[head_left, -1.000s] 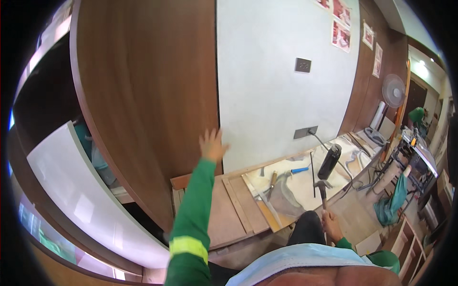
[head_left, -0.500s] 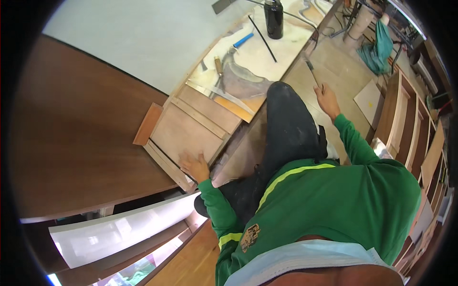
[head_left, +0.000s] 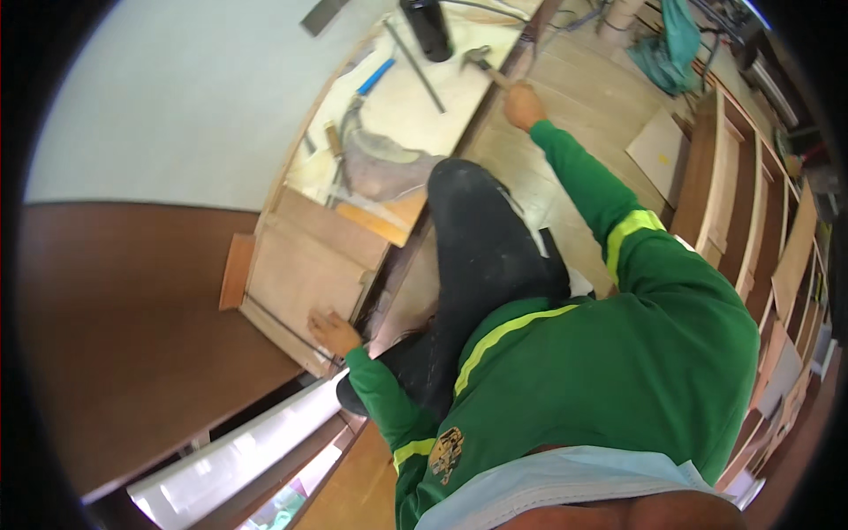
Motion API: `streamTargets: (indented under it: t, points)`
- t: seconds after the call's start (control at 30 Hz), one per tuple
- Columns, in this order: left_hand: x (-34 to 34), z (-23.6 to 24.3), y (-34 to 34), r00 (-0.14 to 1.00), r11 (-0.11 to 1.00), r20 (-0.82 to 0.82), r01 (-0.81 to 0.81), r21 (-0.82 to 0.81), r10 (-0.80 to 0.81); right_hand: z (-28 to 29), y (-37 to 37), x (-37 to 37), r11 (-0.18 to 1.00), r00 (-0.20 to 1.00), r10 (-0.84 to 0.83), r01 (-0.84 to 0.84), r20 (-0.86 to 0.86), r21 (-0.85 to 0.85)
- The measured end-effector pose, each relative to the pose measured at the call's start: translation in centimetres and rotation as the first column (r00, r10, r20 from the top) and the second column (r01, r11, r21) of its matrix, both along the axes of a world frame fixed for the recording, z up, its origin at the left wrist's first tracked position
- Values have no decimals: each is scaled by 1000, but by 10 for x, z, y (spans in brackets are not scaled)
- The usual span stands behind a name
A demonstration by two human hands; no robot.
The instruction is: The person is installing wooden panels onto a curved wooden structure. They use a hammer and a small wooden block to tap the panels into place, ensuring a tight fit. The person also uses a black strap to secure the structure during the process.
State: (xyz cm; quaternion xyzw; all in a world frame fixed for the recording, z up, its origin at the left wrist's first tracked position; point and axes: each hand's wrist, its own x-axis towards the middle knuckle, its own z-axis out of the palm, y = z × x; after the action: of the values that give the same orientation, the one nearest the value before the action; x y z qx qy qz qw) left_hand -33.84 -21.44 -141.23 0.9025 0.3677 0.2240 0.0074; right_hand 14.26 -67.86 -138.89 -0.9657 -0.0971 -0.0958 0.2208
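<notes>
While the left hand (head_left: 333, 330) lies flat and open on the wooden board (head_left: 305, 269), the right hand (head_left: 523, 104) is closed around the hammer (head_left: 484, 62), so no hammering shows yet.

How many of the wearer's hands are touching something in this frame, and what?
2. The left hand rests flat on the pale plywood panel by the brown cabinet. The right hand grips the wooden-handled hammer out over the floor. No other person's hands show.
</notes>
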Motion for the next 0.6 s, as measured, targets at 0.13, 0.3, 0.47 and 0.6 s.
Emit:
streamTargets:
  t: [0.13,0.3,0.47,0.6]
  points:
    - [14,-6,-21,998,998,15,-59,28,59,-21,-5,25,997,998,-67,66,-20,-47]
    - [5,-1,-13,992,981,-43,-114,157,123,58,34,-15,997,997,-72,71,-6,-29]
    - [8,6,-6,998,998,-26,-54,29,55,48,99,-15,986,986,165,-164,-16,31]
    - [29,22,19,999,997,32,42,-57,-40,8,132,20,995,995,97,-97,4,-27]
